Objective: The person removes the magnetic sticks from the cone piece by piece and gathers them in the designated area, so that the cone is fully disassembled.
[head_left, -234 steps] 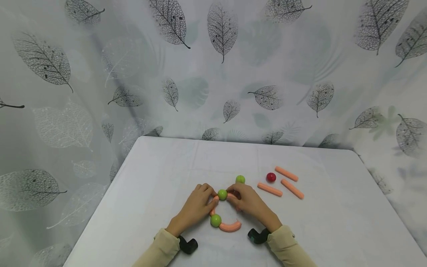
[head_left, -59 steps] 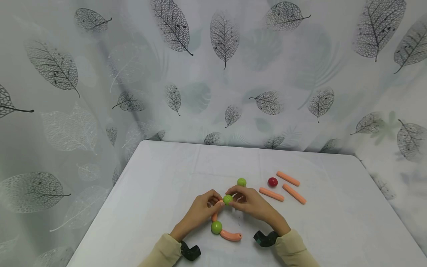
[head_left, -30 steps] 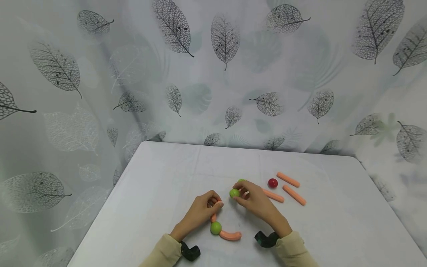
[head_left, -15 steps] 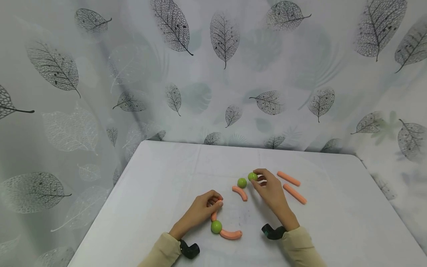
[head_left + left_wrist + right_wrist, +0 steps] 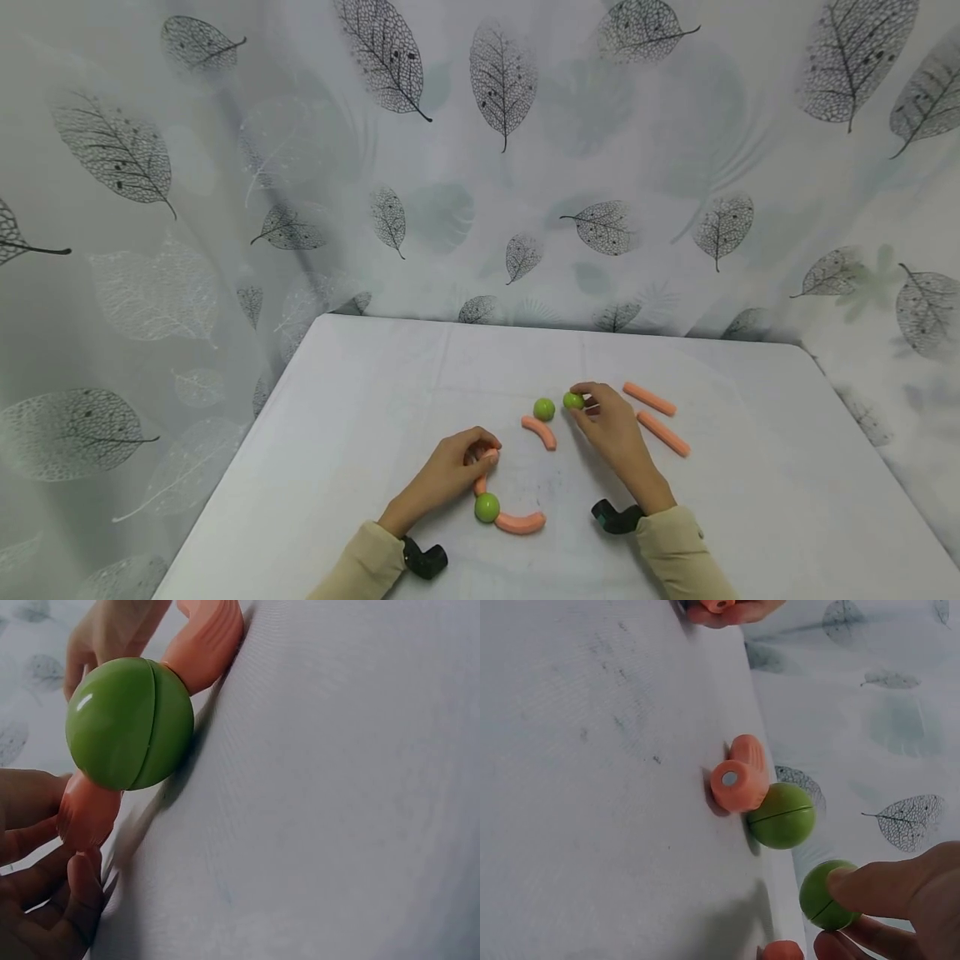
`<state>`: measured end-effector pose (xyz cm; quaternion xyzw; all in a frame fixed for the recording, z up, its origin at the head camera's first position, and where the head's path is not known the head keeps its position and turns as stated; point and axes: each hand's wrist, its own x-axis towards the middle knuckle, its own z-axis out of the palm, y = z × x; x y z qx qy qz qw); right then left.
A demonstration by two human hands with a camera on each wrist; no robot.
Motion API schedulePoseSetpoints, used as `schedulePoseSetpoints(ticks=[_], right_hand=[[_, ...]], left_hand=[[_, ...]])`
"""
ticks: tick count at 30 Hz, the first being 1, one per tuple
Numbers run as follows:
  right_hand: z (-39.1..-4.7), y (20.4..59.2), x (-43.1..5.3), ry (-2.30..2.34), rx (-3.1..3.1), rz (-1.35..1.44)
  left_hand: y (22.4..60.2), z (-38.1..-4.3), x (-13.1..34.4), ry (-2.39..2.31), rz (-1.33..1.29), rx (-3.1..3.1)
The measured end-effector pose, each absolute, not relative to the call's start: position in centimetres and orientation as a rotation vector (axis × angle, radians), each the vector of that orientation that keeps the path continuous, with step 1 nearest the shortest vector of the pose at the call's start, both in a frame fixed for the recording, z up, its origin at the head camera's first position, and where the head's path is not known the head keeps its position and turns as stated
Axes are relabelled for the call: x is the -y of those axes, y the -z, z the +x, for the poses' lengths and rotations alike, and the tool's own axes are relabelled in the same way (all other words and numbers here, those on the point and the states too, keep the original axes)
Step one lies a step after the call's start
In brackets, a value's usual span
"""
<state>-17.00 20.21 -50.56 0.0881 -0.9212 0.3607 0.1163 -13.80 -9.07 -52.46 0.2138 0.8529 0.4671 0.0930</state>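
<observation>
In the head view, my left hand (image 5: 448, 468) pinches a curved orange rod (image 5: 481, 483) between thumb and fingers. That rod joins a green ball (image 5: 487, 507), which joins a second curved orange rod (image 5: 521, 523); the left wrist view shows the green ball (image 5: 129, 724) between both rods. Farther right, my right hand (image 5: 613, 427) pinches another green ball (image 5: 573, 401), seen held by thumb and fingertips in the right wrist view (image 5: 826, 896). Near it lie a loose green ball (image 5: 543, 409) and a curved orange rod (image 5: 539, 433) with a silvery disc on its end.
Two straight orange rods (image 5: 649, 399) (image 5: 663, 433) lie right of my right hand on the white table (image 5: 787, 483). The red ball and a third straight rod are out of sight in the head view. A leaf-print curtain (image 5: 480, 167) stands behind.
The right hand has taken the green ball off the left hand's chain and carried it back and right. A curved orange rod now lies loose. The left hand has stayed nearly still.
</observation>
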Motion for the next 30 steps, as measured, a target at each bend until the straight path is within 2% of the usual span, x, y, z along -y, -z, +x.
schedulePoseSetpoints(ticks=[30], right_hand=[[-17.00,51.19,-20.22,-0.924,2.795,0.233]], left_hand=[[52.11,-13.29,8.74,-1.331,0.683,-2.615]])
